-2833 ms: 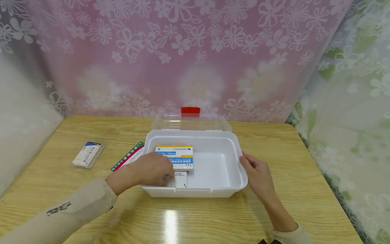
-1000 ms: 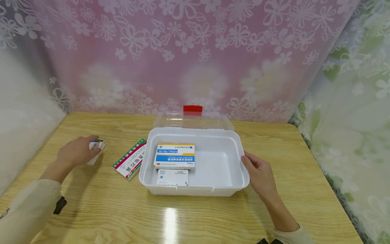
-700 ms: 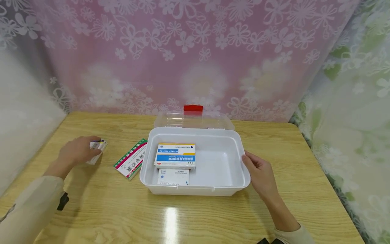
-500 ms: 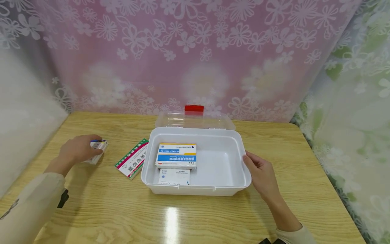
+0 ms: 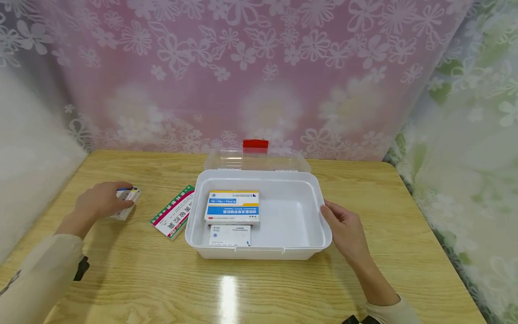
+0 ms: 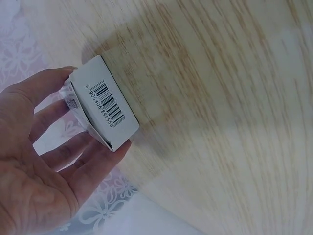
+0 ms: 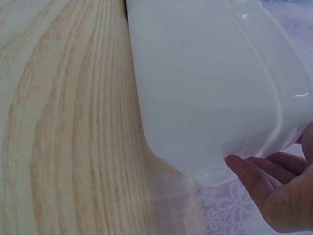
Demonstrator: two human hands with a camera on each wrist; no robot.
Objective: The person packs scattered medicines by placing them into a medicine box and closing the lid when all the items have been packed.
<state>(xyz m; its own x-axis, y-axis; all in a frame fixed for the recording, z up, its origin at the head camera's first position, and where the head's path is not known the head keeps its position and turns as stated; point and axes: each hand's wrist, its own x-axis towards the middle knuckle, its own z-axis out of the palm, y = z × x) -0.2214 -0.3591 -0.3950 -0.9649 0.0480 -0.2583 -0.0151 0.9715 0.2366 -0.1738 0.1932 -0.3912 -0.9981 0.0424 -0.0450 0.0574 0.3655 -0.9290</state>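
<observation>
My left hand [image 5: 97, 202] pinches a small medicine box [image 5: 128, 196] at the left of the table, between thumb and fingers. In the left wrist view, the barcode end of that medicine box [image 6: 106, 104] faces the camera and the fingers curl along its sides. My right hand [image 5: 349, 231] grips the right rim of a white plastic storage box [image 5: 289, 254]; in the right wrist view, fingertips touch its outer wall [image 7: 210, 88]. Inside it, toward the left, lie a blue, yellow and white medicine box [image 5: 232, 208] and a smaller white medicine box [image 5: 230, 235].
A green, red and white medicine box [image 5: 173, 212] lies slanted on the wooden table [image 5: 162, 279], against the storage box's left side. The clear lid [image 5: 287, 158] with its red latch [image 5: 256, 145] is folded back behind. A flowered curtain [image 5: 259, 81] bounds the rear.
My left hand has left the storage box and moved left to the small medicine box, which it now holds and has tilted slightly. The right hand stays on the rim.
</observation>
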